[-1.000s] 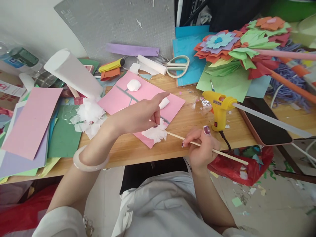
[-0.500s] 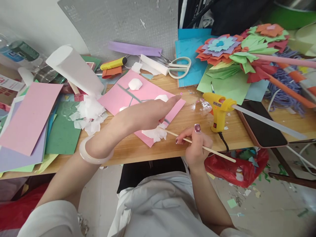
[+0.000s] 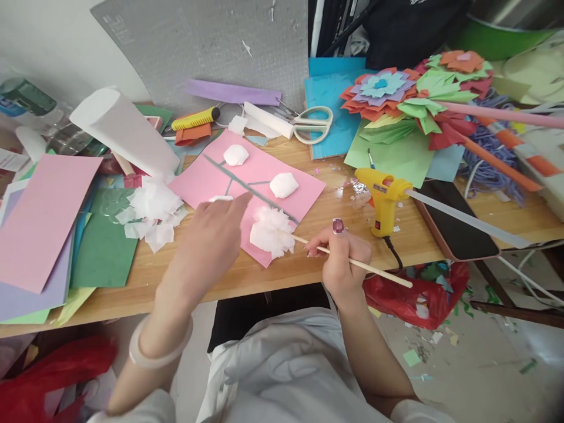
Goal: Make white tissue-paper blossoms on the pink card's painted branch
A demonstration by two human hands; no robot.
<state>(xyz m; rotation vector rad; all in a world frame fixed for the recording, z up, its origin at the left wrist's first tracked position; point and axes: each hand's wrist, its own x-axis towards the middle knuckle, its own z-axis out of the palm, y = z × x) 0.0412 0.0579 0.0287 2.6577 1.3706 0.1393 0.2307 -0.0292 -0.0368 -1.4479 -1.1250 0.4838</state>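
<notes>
A thin wooden stick (image 3: 374,270) is pinched in my right hand (image 3: 346,258); its far tip touches a ruffled white tissue-paper puff (image 3: 272,229). That puff sits on the lower corner of a pink sheet (image 3: 194,182) with a grey branch drawn on it. My left hand (image 3: 207,252), wearing a white bangle, hovers over the sheet's left lower edge, fingers stretched forward, with nothing visible in it. Two flat white pieces, an upper one (image 3: 236,155) and a right one (image 3: 284,185), lie on the sheet; a third is partly hidden behind my left fingers. A pile of white tissue squares (image 3: 154,208) lies to the left.
Right of the sheet stands a yellow glue gun (image 3: 381,197), with a phone (image 3: 456,220) beside it. Scissors (image 3: 315,124), a yellow cutter (image 3: 194,119) and a tissue roll (image 3: 126,132) lie behind. Coloured sheets (image 3: 48,223) are stacked left; paper flowers (image 3: 383,88) are back right.
My left hand has drawn back to the left from across the sheet, uncovering the right white piece and the tissue puff. My right hand still holds the stick at the puff.
</notes>
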